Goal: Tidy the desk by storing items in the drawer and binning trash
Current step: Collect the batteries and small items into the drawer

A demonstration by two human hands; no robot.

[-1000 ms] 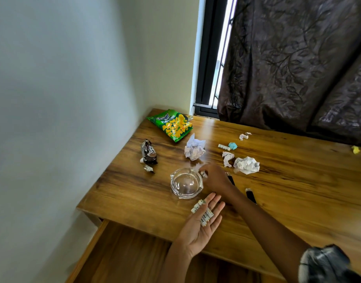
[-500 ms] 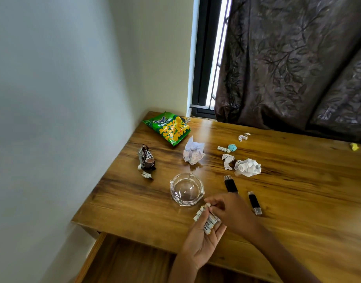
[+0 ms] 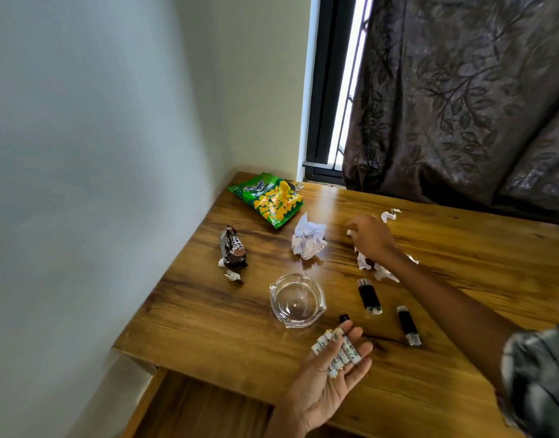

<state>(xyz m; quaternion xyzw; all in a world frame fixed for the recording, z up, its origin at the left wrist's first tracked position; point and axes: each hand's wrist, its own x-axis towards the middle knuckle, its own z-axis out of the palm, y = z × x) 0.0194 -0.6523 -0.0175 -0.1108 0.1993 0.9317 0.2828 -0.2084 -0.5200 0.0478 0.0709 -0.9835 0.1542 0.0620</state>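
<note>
Reaching across the counter [image 3: 461,311], the right hand [image 3: 371,237] curls loosely over paper scraps [image 3: 365,262], its grip not clearly closed on anything. The left hand [image 3: 322,384] lies palm up, open, cradling several small printed rolls [image 3: 341,352] above the open drawer [image 3: 189,412]. Beyond it, a glass ashtray [image 3: 297,300], two lighters [image 3: 370,295], crumpled paper [image 3: 308,237], a snack bag [image 3: 268,199] and a chocolate wrapper [image 3: 232,248] remain; most tidying looks undone.

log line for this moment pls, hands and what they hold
left hand palm up, holding small paper rolls | right hand reaching into crumpled paper | drawer open | ashtray empty
</note>
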